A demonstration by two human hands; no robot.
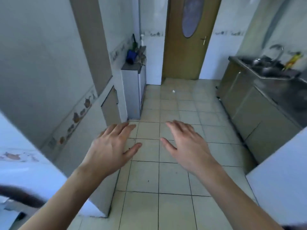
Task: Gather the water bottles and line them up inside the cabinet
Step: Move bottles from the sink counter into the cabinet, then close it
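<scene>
I can make out no water bottles, and the steel counter (272, 90) at far right is blurred and cut off at the edge. Over the tiled floor (166, 180) I hold my left hand (111, 146) and right hand (186, 143) palm-down, fingers spread, gripping nothing. A small grey cabinet (132, 90) stands ahead by the wooden door (184, 52).

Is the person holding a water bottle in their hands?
No: the left hand and the right hand are both stretched out flat over the tiled floor, holding nothing.
</scene>
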